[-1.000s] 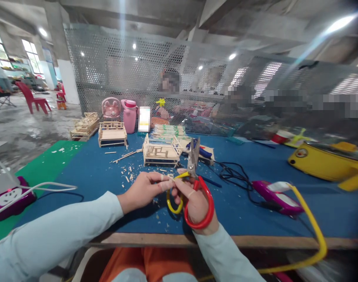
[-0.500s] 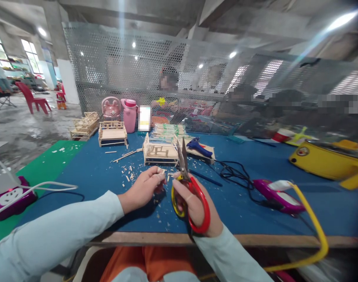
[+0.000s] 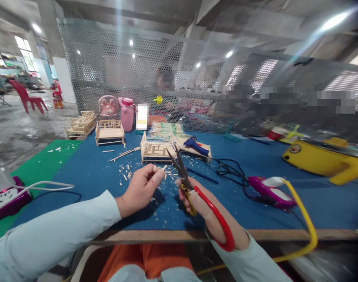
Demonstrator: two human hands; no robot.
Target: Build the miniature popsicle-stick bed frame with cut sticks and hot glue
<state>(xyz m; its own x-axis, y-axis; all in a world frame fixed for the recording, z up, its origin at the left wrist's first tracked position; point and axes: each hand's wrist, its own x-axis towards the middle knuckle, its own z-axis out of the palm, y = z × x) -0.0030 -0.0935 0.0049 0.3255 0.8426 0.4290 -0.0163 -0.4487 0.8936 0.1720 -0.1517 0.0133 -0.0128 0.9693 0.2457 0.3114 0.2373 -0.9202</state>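
Note:
Between the thumb and forefinger of my left hand (image 3: pixel 144 187) is a short pale wooden stick (image 3: pixel 164 168). My right hand (image 3: pixel 200 197) is wrapped round scissors (image 3: pixel 183 178) with red and yellow handles, their blades parted and pointing up and away. Beyond both hands stands a small wooden bench-like frame (image 3: pixel 158 150) with lattice work. Behind the scissors, a blue glue gun (image 3: pixel 195 145) lies on a wooden board. Small wood scraps (image 3: pixel 125 172) are scattered on the blue tabletop around my left hand.
Farther left stand another small wooden bench (image 3: pixel 109 133) and a pink bottle (image 3: pixel 126 114). A purple power strip (image 3: pixel 271 194) with a yellow cable lies right, near a yellow pot (image 3: pixel 322 158). A perforated metal screen (image 3: pixel 108 58) rises behind; people are beyond it.
My right hand has moved slightly right, away from my left hand. The scissor blades have opened wider and tilted left. The stick end in my left hand shows more clearly.

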